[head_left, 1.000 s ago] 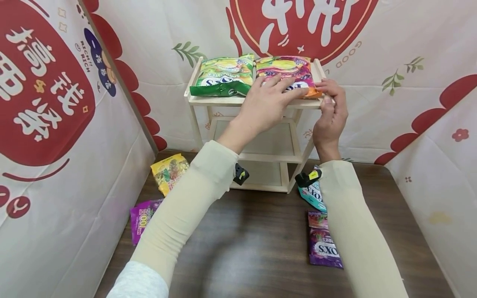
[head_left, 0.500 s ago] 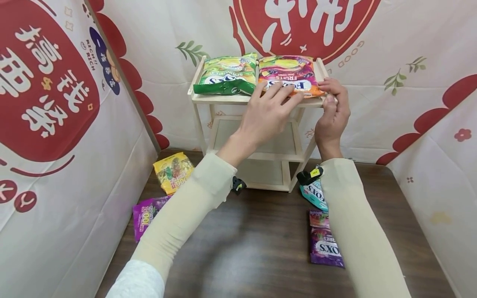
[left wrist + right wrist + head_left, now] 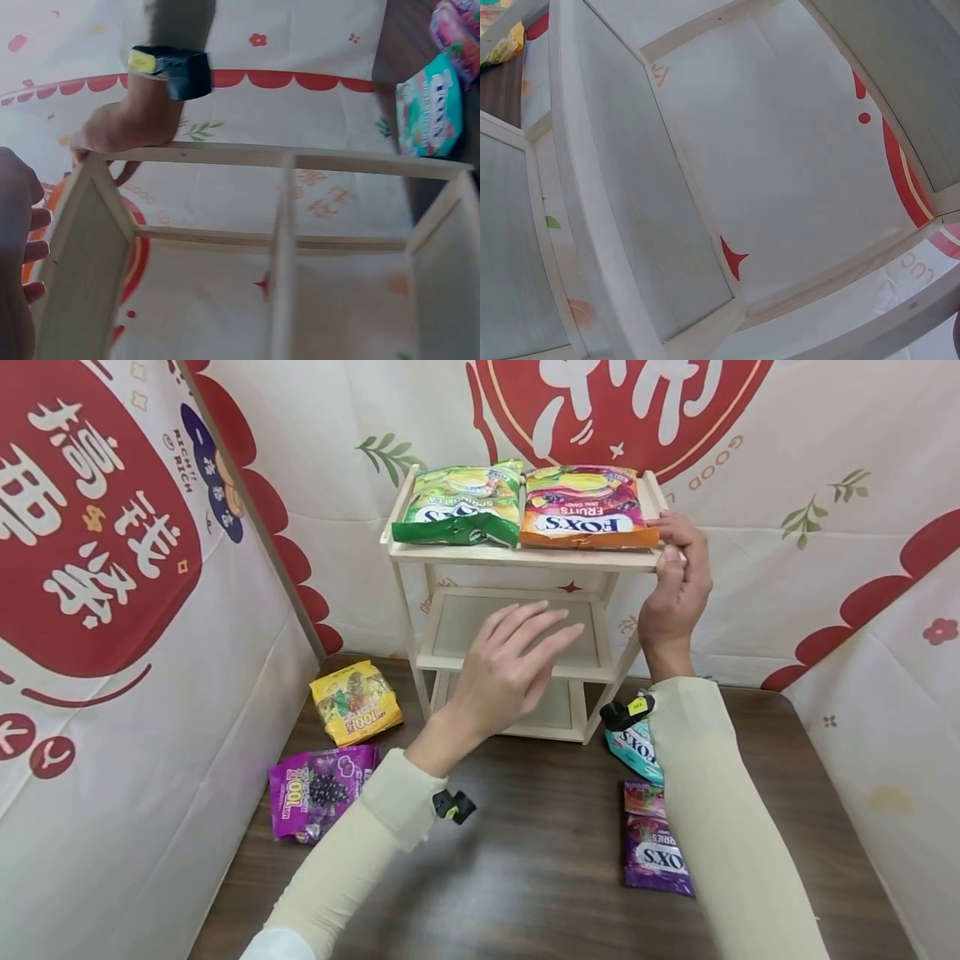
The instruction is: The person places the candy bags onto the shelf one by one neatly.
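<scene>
left fingers [image 3: 558, 645] have dropped off fruits bag [image 3: 585, 506]; right fingers [image 3: 687, 535] grip shelf [image 3: 517, 557].

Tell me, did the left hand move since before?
Yes. Against the wooden rack, the left hand has moved down in the head view, from the Fox's Fruits bag on top to in front of the middle shelf.

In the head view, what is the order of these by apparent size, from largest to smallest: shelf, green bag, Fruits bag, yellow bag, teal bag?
1. Shelf
2. Green bag and Fruits bag: too alike to rank
3. Yellow bag
4. Teal bag, partly hidden, judged by what shows
</scene>
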Demonstrator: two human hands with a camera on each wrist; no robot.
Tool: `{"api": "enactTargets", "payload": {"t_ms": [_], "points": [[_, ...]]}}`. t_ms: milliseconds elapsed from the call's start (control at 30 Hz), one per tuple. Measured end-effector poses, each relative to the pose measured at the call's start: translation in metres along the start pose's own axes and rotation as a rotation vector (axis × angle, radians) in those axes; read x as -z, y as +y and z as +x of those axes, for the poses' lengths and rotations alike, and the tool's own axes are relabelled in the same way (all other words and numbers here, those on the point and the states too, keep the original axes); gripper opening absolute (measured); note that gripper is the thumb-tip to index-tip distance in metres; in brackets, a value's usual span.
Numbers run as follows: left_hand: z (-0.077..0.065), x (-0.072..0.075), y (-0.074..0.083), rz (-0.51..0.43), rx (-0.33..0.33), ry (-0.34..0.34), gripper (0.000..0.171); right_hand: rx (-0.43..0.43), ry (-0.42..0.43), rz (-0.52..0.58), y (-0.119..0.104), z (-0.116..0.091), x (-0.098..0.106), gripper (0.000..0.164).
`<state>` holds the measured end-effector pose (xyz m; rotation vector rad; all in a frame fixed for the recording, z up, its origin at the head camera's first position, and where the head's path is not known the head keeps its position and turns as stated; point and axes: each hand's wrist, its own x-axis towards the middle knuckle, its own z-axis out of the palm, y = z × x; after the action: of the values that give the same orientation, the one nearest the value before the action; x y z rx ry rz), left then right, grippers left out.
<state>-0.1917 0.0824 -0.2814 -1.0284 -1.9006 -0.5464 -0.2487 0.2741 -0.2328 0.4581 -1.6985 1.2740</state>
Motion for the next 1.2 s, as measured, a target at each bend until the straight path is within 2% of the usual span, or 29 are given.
{"api": "enactTargets", "payload": {"t_ms": [100,367,567,800,1000,1200], "points": [[-0.024,-0.004,0.005,-0.059,0.049,0.004,0.032,-0.003,0.002,0.003,0.0,0.001,0.0,0.031],[-0.103,-0.017,0.018,-0.16,0.222,-0.011,0.028,0.005,0.002,0.014,-0.001,0.003,-0.001,0.032],[-0.152,-0.014,0.019,-0.139,0.325,-0.061,0.03,-0.011,-0.003,0.0,-0.001,0.001,0.0,0.032],[-0.198,-0.002,0.016,-0.104,0.458,-0.116,0.032,-0.008,0.007,0.002,-0.001,0.0,0.002,0.032],[-0.236,0.006,0.014,-0.06,0.476,-0.173,0.033,-0.001,0.0,0.006,0.0,0.0,0.0,0.036],[-0.269,0.014,0.002,-0.063,0.424,-0.261,0.041,-0.001,0.013,0.005,0.0,-0.001,0.0,0.037]]}}
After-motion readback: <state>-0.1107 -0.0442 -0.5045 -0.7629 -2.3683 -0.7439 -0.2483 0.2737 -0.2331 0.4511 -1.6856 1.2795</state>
